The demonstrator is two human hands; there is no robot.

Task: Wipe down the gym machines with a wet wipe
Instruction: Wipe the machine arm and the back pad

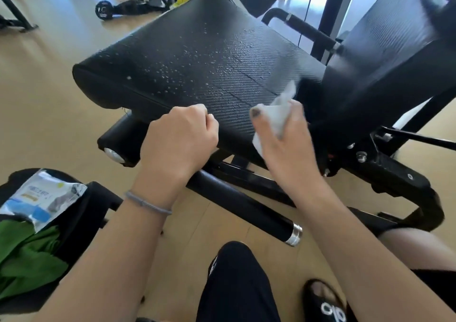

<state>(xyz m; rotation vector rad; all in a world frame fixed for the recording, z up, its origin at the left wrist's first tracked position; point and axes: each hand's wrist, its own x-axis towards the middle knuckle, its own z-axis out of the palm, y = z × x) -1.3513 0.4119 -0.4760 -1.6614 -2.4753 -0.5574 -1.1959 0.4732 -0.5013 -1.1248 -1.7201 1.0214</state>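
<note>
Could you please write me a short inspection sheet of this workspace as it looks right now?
Surface: black seat pad speckled with droplets across its middle.
Job's things: white wet wipe in the right hand; wipe packet lower left, lying on a black bag with green cloth.
Clutter: wheeled black item on the floor far behind.
Hands: left hand curled at the pad's near edge, contents unclear; right hand grips the wipe.
Cables: thin black cord hanging behind the pad.
Surroundings: tan floor, backrest pad at right.
</note>
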